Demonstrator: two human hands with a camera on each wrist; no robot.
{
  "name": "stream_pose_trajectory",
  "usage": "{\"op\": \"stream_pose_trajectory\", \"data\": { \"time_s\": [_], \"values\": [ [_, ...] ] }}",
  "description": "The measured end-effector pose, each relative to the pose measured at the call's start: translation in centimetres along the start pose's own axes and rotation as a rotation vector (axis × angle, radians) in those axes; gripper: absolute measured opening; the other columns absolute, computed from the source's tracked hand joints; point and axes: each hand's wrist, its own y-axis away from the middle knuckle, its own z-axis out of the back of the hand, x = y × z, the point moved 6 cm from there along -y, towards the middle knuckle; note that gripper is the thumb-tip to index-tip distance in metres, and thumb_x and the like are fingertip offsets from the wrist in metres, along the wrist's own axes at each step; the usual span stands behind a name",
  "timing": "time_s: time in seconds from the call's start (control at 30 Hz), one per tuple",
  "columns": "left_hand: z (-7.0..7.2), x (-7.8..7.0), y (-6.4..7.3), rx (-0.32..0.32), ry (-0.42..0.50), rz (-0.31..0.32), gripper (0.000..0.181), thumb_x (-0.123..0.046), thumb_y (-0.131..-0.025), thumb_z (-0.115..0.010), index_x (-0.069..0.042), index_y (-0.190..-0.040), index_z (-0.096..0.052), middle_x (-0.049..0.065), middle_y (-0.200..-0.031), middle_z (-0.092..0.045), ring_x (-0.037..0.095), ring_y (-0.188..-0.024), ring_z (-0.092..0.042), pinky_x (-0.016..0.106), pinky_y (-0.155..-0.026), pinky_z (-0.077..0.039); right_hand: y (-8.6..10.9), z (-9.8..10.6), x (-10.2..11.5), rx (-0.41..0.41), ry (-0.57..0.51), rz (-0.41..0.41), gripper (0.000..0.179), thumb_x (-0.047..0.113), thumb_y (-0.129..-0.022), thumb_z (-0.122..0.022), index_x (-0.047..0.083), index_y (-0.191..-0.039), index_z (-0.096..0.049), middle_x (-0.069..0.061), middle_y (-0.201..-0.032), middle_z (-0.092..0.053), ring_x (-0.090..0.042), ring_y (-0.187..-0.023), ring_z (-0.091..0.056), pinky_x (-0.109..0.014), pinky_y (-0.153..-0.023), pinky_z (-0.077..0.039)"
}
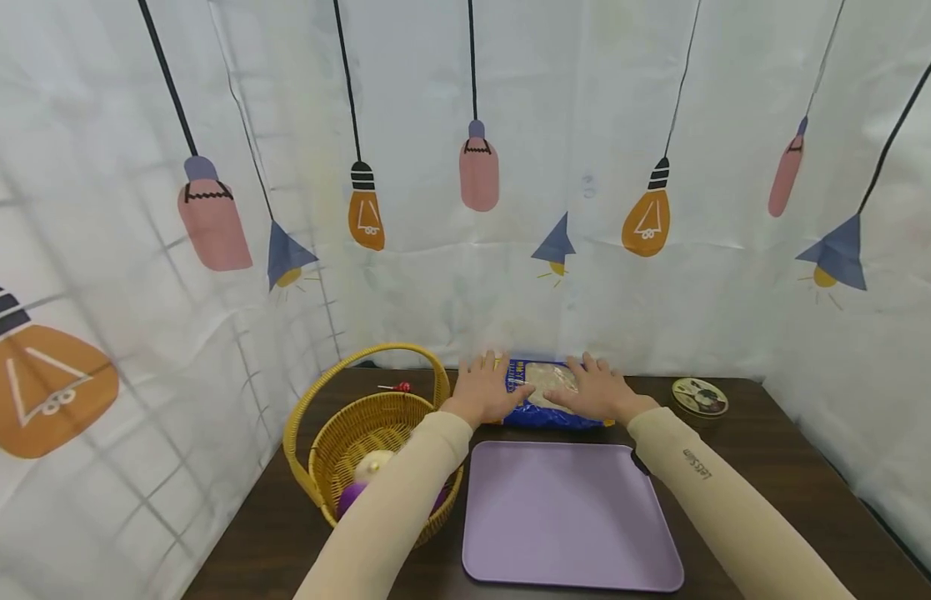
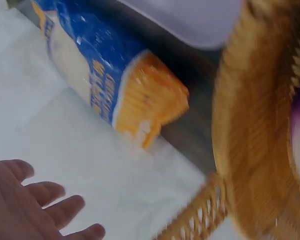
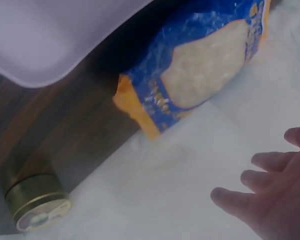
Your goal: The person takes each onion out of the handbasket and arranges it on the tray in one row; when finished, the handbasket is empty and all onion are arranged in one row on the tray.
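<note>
Both hands reach forward over the table with fingers spread and nothing held. In the head view my left hand [image 1: 483, 390] overlaps the left end of a blue and orange plastic food bag [image 1: 538, 385], and my right hand [image 1: 594, 390] overlaps its right end. The bag has a window onto pale contents and lies at the back of the table. In the left wrist view the fingers [image 2: 54, 200] stay apart from the bag [image 2: 102, 65]. The right wrist view likewise has a gap between the fingers [image 3: 270, 175] and the bag [image 3: 205, 65].
A lilac tray [image 1: 570, 517] lies in front of the bag. To its left stands a yellow wicker basket [image 1: 336, 433] with a tall handle, holding white and purple things. A round gold tin [image 1: 700, 398] sits at the back right. A patterned white curtain [image 1: 435, 292] hangs behind the table.
</note>
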Motion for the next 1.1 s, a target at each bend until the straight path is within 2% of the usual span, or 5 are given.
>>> {"op": "stream_pose_trajectory", "data": {
  "time_s": [0.27,0.4,0.77,0.9,1.1],
  "values": [
    [-0.5,-1.4,1.6,-0.107,0.064,-0.119,0.070,-0.058,-0.098,-0.039,-0.012,-0.150,-0.038,0.014,-0.153,-0.039,0.029,-0.138,-0.039,0.048,-0.109,-0.037,1.2,-3.2,3.7,-0.023,-0.044,0.074,0.085,0.057,-0.091,-0.057,-0.002,-0.148,-0.035,-0.028,-0.150,-0.034,-0.047,-0.138,-0.031,-0.063,-0.108,-0.028],
    [0.1,-1.4,3.2,-0.185,0.118,-0.165,0.057,-0.048,-0.099,-0.047,-0.014,-0.144,-0.048,0.010,-0.149,-0.045,0.028,-0.134,-0.045,0.045,-0.105,-0.042,2.4,-5.7,6.0,-0.043,-0.133,0.099,0.076,0.045,-0.088,-0.067,0.000,-0.145,-0.042,-0.026,-0.143,-0.045,-0.043,-0.129,-0.045,-0.057,-0.104,-0.039],
    [4.1,1.3,9.4,-0.451,0.493,-0.144,0.037,-0.036,-0.097,-0.057,-0.017,-0.127,-0.064,0.004,-0.136,-0.058,0.025,-0.125,-0.054,0.046,-0.100,-0.046,4.2,-8.8,11.9,-0.232,-0.383,0.231,0.050,0.026,-0.087,-0.071,0.006,-0.131,-0.058,-0.014,-0.128,-0.060,-0.030,-0.115,-0.059,-0.049,-0.094,-0.049],
    [6.2,3.5,12.2,-0.664,0.575,-0.156,0.029,-0.028,-0.096,-0.060,-0.014,-0.120,-0.068,0.004,-0.129,-0.063,0.024,-0.120,-0.058,0.046,-0.096,-0.049,4.9,-9.0,13.9,-0.311,-0.465,0.273,0.041,0.023,-0.087,-0.070,0.008,-0.125,-0.062,-0.006,-0.123,-0.064,-0.024,-0.114,-0.061,-0.046,-0.095,-0.049],
    [8.8,7.3,17.4,-1.173,0.622,-0.271,0.015,-0.007,-0.092,-0.060,-0.002,-0.101,-0.071,0.009,-0.109,-0.071,0.026,-0.101,-0.066,0.031,-0.090,-0.051,5.8,-9.1,16.1,-0.340,-0.537,0.329,0.037,0.020,-0.088,-0.069,0.008,-0.123,-0.064,-0.004,-0.122,-0.066,-0.023,-0.114,-0.060,-0.045,-0.096,-0.048]
  ]
}}
